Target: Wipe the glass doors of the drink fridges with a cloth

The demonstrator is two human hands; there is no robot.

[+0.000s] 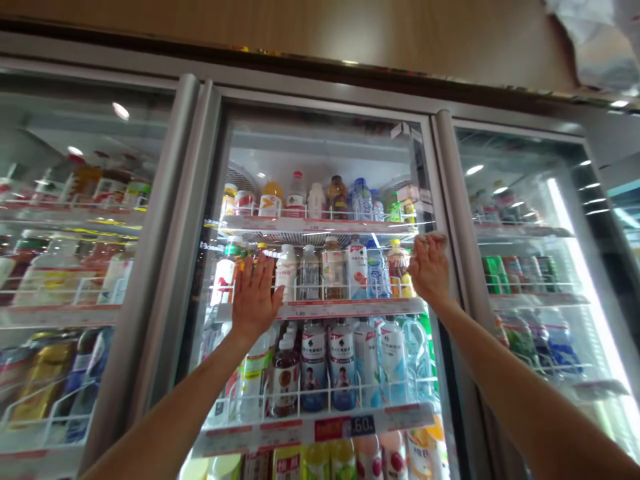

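Observation:
I face a drinks fridge with glass doors. My left hand [256,293] lies flat, fingers spread, on the glass of the middle door [320,153] at the level of the second shelf. My right hand [429,268] presses against the same door near its right edge, fingers up, holding nothing. Behind the glass stand rows of bottles [330,270] on white wire shelves [345,308] with price tags.
A left door [75,267] and a right door [530,267] flank the middle one, both with bottles and cans behind them. Grey door frames [170,253] run between them. A wooden panel [300,33] spans the top. A pale bag or cloth [600,40] shows at the top right.

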